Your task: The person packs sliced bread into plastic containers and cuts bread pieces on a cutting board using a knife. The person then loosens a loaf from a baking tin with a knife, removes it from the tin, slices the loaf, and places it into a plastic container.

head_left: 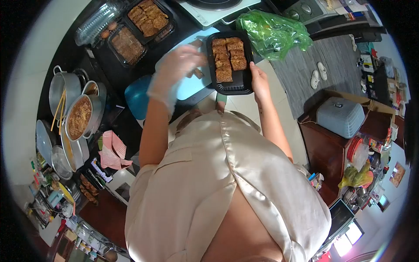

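My right hand (260,85) grips the right edge of a black plastic tray (238,84), its thumb on the rim. Two rows of browned food pieces (224,74) lie in the tray, with bare black plastic beside the lower pieces. My left hand (179,65), in a clear glove, is over a light blue board (188,88), just left of the tray. Motion smears its fingers, so whether they hold anything is hidden. A few brown pieces (197,73) show on the board beside and under those fingers.
Filled trays (127,46) and clear lids (97,27) stand at the upper left. Pots (80,118) with chopsticks and a pink cloth (114,150) are at the left. A green plastic bag (273,34) lies right of the tray, near a white cooktop (205,16).
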Tool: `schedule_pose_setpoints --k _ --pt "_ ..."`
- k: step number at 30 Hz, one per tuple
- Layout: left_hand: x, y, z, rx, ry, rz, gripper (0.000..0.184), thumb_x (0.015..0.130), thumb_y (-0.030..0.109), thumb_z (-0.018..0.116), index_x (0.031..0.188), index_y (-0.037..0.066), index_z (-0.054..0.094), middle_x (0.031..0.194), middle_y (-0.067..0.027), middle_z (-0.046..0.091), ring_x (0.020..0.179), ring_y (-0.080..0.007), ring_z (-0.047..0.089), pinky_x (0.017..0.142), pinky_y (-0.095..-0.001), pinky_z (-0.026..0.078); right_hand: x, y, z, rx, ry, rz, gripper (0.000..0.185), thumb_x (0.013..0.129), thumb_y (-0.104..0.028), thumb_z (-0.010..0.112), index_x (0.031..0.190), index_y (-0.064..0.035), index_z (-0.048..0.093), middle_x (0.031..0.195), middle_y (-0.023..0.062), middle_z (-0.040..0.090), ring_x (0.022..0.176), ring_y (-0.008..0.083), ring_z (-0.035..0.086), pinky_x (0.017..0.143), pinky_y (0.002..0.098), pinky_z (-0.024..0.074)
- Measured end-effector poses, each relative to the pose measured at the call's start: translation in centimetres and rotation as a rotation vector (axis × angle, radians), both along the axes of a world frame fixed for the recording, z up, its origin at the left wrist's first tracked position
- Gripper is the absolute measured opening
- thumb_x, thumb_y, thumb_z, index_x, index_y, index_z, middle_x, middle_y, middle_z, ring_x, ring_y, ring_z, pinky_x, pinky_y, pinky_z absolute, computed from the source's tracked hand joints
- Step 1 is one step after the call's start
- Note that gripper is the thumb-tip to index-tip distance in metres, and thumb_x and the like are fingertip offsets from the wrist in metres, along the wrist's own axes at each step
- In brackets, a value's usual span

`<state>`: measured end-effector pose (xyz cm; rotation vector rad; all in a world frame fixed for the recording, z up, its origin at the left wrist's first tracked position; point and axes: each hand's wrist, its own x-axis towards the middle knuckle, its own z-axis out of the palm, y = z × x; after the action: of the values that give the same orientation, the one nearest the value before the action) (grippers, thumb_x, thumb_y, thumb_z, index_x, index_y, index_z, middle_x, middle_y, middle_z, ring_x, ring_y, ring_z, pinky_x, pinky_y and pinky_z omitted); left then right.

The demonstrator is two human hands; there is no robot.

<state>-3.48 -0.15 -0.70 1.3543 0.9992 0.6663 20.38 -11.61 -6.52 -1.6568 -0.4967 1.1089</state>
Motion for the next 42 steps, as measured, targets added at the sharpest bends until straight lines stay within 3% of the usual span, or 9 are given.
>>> schedule_pose_setpoints --k 4,10,12,13,18,24,31,40,42 --pt "5.6 -1.9 0.4 -0.109 0.038 -0.315 0.022 0.085 0.011 0.07 0.105 0.005 0.062 0.091 -0.0021 0.063 0.083 -0.0101 0.058 0.072 -0.0271 0.049 -1.3 0.8 -0.9 -0.004 0.018 0.036 0.042 0.102 -0.036 0.049 0.1 0.0011 0.069 0.086 0.0022 0.067 0.076 0.0096 0.058 0.072 0.0253 0.0457" --pt "8.9 -2.5 -3.4 0.211 0.093 -0.274 0.025 0.084 0.011 0.071 0.105 0.004 0.061 0.089 -0.0064 0.063 0.078 -0.0158 0.061 0.07 -0.0311 0.05 -2.0 0.9 -0.4 0.05 0.043 0.038 0.043 0.102 -0.037 0.049 0.104 0.0009 0.068 0.091 0.002 0.068 0.08 0.0089 0.058 0.073 0.0237 0.0444" --pt "8.6 -3.4 -2.6 0.586 0.306 -0.182 0.026 0.082 0.012 0.071 0.105 0.006 0.061 0.097 -0.0111 0.063 0.084 -0.0269 0.064 0.073 -0.0368 0.051 -1.7 0.6 -0.8 0.03 0.041 0.026 0.042 0.102 -0.036 0.049 0.102 0.0008 0.069 0.088 0.0016 0.067 0.077 0.0087 0.056 0.072 0.0241 0.0444" --pt "8.4 -3.7 -0.4 0.512 0.401 -0.186 0.024 0.083 0.017 0.072 0.103 0.009 0.063 0.105 -0.0135 0.061 0.093 -0.0352 0.062 0.079 -0.0409 0.051 -1.7 0.5 -0.9 0.009 0.038 0.016 0.042 0.103 -0.035 0.049 0.099 0.0008 0.069 0.085 0.0012 0.066 0.075 0.0085 0.055 0.07 0.0246 0.0444" --pt "5.3 -1.1 -0.3 0.732 0.448 0.09 0.02 0.089 0.027 0.065 0.104 0.013 0.065 0.103 -0.0143 0.064 0.097 -0.0329 0.063 0.084 -0.0421 0.051 -1.1 0.0 -0.2 0.048 0.007 -0.025 0.044 0.103 -0.036 0.047 0.104 0.0027 0.068 0.087 0.0029 0.067 0.077 0.01 0.057 0.072 0.0255 0.0454" --pt "-0.3 3.6 -4.1 0.121 0.819 0.009 0.034 0.082 0.03 0.059 0.105 0.006 0.067 0.101 -0.0177 0.068 0.092 -0.0312 0.067 0.084 -0.0392 0.05 0.1 -0.6 0.1 -0.01 0.018 -0.044 0.045 0.103 -0.036 0.048 0.111 0.0044 0.066 0.105 0.0085 0.069 0.094 0.0133 0.061 0.086 0.0261 0.0447" --pt "-2.6 4.2 -8.0 -0.218 0.493 0.167 0.033 0.078 0.03 0.065 0.1 0.006 0.068 0.083 -0.0104 0.069 0.077 -0.0238 0.065 0.073 -0.0349 0.049 0.4 -0.7 -0.4 0.003 0.001 -0.028 0.045 0.103 -0.036 0.048 0.113 0.0046 0.065 0.107 0.0091 0.068 0.096 0.0135 0.061 0.087 0.0263 0.0444" --pt "-2.5 3.8 -9.7 0.133 0.563 0.007 0.029 0.086 0.032 0.059 0.095 0.006 0.068 0.079 -0.0142 0.067 0.069 -0.0226 0.063 0.066 -0.0332 0.049 -0.3 -0.5 0.3 -0.018 0.015 -0.022 0.045 0.102 -0.036 0.05 0.11 0.0043 0.067 0.103 0.0079 0.069 0.092 0.0132 0.061 0.085 0.0261 0.0448" --pt "-2.8 4.3 -9.1 -0.002 0.553 0.042 0.029 0.086 0.033 0.06 0.095 0.006 0.068 0.081 -0.0134 0.068 0.069 -0.0205 0.063 0.066 -0.0325 0.049 -0.3 -0.6 0.4 -0.01 0.033 -0.022 0.045 0.102 -0.036 0.05 0.111 0.0046 0.066 0.103 0.0077 0.069 0.091 0.0128 0.061 0.085 0.0257 0.045"
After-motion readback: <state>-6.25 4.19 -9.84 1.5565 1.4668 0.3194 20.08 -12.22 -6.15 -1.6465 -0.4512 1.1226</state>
